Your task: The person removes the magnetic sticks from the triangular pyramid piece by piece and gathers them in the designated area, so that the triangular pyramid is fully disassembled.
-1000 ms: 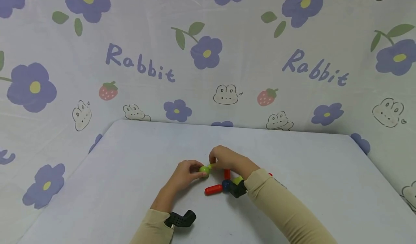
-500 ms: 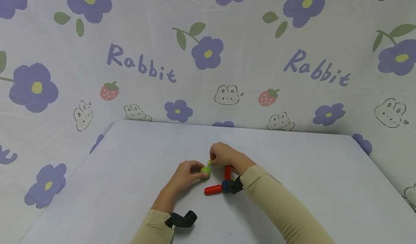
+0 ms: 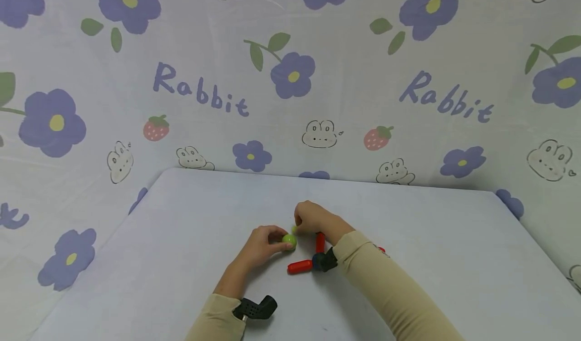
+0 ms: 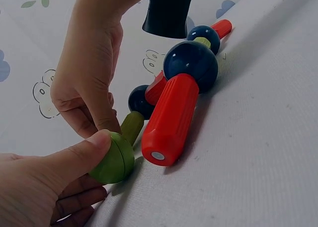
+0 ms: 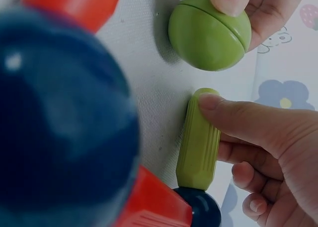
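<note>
In the head view my left hand (image 3: 263, 245) pinches a green ball (image 3: 289, 241) between thumb and fingers. My right hand (image 3: 315, 217) is just beyond it, holding a ribbed yellow-green rod (image 5: 198, 142) with the thumb along its near end. In the right wrist view a small gap separates the rod's free end from the ball. The rod's other end meets a dark blue ball (image 5: 201, 207), to which a red rod (image 5: 156, 202) also joins. Closer to that camera, a large blue ball (image 5: 59, 117) fills the left side.
The joined rods and balls lie on the white table (image 3: 204, 205), below my right forearm. One red rod (image 3: 299, 267) points left from a blue ball (image 4: 191, 65). A farther blue ball (image 4: 204, 37) bears another red rod (image 4: 222, 27). A patterned cloth (image 3: 281, 119) hangs behind the table.
A second ago the yellow-green rod's end appeared to touch the green ball; now they are slightly apart. The right hand lifted a little, then lowered slightly. The left hand keeps its grip.
</note>
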`<state>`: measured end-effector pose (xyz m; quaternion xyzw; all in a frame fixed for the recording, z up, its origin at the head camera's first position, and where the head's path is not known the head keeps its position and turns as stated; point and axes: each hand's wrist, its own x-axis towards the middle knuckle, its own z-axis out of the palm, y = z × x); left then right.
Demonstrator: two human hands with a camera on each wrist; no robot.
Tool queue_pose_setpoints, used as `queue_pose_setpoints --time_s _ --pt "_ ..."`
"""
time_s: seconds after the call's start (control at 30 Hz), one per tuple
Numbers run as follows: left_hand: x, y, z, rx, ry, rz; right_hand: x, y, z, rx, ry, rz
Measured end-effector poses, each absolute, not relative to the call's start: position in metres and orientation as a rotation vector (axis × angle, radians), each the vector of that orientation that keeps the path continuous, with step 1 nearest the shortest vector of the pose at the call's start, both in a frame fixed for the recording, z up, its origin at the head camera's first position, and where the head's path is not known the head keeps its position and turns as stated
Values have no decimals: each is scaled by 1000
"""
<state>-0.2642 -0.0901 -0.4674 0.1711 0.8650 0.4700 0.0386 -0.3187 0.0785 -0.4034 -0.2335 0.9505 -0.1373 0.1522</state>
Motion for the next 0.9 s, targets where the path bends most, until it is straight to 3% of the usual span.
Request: queue_pose_setpoints --time_s 0.43,0.9 --pt "-264 -90 -467 521 2654 1440 -309 82 -389 -748 2711 -443" --pt "-262 -90 -459 493 2674 1362 -261 128 -388 -794 2692 -657"
